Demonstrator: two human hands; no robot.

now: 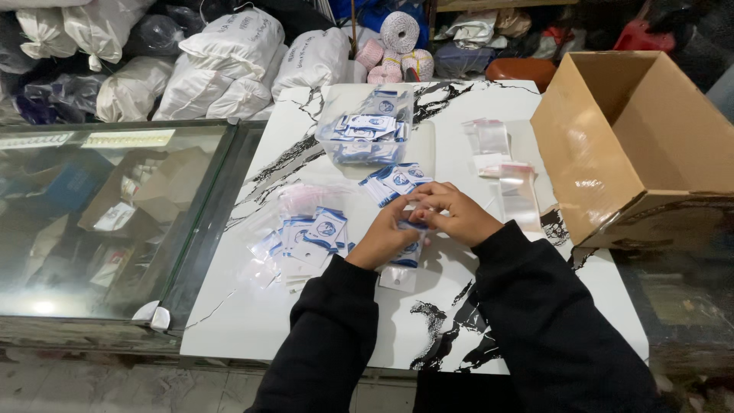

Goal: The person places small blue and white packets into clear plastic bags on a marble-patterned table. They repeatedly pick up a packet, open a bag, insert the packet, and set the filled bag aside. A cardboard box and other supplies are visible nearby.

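Note:
My left hand (384, 234) and my right hand (453, 213) meet over the white marble-patterned table (252, 306), fingers pinched together on a small blue-and-white card in a clear plastic sleeve (409, 252). Both arms wear black sleeves. Left of my hands lies a spread pile of bagged cards (306, 233). Just beyond my fingers sits a small fan of loose blue-and-white cards (396, 180). Farther back stands a clear plastic tub (368, 130) filled with more of these cards.
Empty clear sleeves (518, 193) and another stack (489, 141) lie to the right. An open cardboard box (638, 138) stands at the table's right edge. A glass display case (107, 214) is on the left. White sacks (229, 65) and yarn spools (399, 32) pile behind.

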